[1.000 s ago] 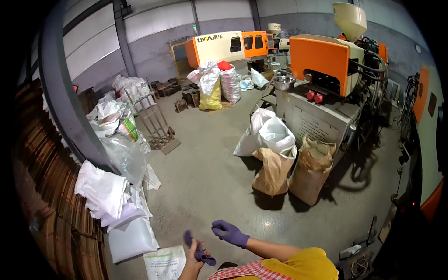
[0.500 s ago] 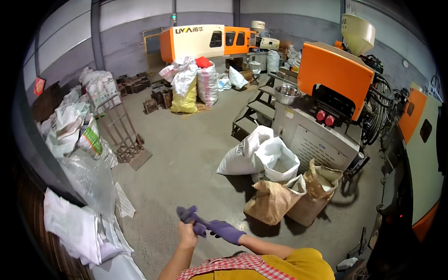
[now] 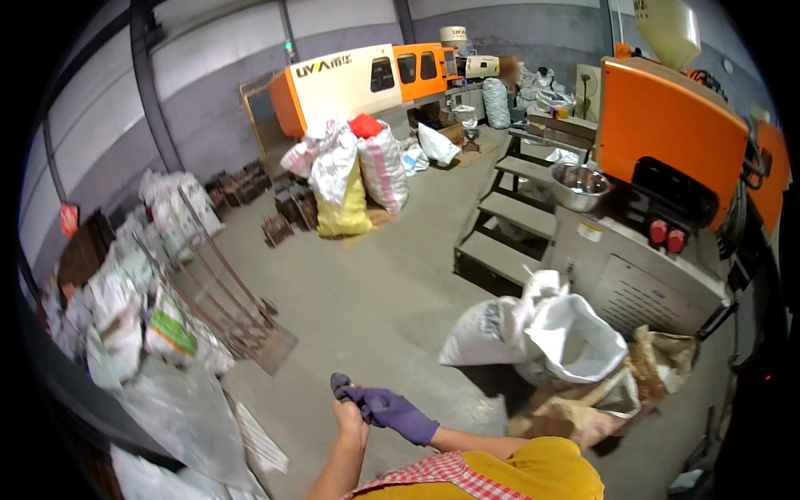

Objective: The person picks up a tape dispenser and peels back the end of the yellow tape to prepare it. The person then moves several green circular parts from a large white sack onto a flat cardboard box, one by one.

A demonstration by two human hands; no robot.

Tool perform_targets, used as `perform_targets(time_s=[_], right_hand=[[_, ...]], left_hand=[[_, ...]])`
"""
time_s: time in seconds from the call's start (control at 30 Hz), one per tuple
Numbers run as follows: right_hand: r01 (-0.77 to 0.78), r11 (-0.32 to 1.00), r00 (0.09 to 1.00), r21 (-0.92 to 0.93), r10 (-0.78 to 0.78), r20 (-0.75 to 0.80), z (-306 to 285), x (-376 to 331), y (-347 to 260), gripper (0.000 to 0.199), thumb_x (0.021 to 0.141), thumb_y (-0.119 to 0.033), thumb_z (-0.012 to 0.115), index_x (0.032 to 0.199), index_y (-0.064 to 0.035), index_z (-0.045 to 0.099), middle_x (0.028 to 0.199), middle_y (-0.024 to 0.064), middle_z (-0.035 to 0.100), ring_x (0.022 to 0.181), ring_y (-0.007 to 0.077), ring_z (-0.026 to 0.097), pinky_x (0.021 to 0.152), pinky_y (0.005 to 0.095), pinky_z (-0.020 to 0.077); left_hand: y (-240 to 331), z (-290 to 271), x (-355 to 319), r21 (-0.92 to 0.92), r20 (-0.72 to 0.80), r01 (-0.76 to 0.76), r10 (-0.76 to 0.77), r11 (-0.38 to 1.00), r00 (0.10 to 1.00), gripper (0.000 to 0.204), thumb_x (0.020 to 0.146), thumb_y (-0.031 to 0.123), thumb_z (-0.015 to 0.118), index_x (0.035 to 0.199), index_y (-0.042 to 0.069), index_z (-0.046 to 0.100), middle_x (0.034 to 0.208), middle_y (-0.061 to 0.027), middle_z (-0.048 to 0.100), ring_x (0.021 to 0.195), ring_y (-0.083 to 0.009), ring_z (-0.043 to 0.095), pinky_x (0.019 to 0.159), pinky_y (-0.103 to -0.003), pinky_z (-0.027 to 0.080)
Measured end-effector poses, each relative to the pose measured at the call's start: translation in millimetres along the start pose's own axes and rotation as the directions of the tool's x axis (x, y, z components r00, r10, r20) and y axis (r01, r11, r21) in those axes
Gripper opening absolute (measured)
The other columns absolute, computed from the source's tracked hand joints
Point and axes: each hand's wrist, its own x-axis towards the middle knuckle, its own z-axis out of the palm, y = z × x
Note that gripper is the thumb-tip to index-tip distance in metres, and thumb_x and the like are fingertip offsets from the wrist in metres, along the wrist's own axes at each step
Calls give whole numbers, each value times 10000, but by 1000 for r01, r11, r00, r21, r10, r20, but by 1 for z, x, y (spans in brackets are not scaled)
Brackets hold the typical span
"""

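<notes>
Bare floor (image 3: 375,292) ahead of hands (image 3: 375,408); white sack (image 3: 542,333) right, hand truck (image 3: 233,308) left.

Open white sack (image 3: 575,342) beside steel bowl (image 3: 579,185)

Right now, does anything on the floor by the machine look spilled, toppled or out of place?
Nothing looks spilled. An open white sack slumps sideways beside crumpled brown paper bags at the machine's base. A hand truck lies tipped on the floor.

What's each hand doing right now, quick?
Left hand: bare, fingers closed on the loose purple glove.
Right hand: wearing a purple glove, fingers gripping the same loose glove at the left hand.
</notes>
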Motion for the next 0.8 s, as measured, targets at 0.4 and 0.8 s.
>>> perform_targets(time_s=[0.4, 0.8], right_hand=[[-337, 923, 938, -188, 313, -146, -103, 291, 19, 405, 902, -389, 560, 1025, -9, 625, 736, 41, 564, 677, 111, 497, 625, 280, 427], [-102, 980, 923, -172, 28, -384, -222, 543, -15, 429, 958, -281, 503, 1323, -58, 476, 1125, 58, 569, 992, 120, 513, 896, 262, 412]], left_hand=[[1, 58, 297, 108, 324, -28, -9, 994, 946, 186, 875, 88, 619, 1052, 35, 596, 996, -48, 602, 950, -194, 601, 857, -348, 495], [24, 242, 596, 84, 422, -60, 19, 995, 907, 267, 850, -6, 547, 1115, 17, 573, 991, -28, 558, 852, -148, 561, 787, -303, 478]])
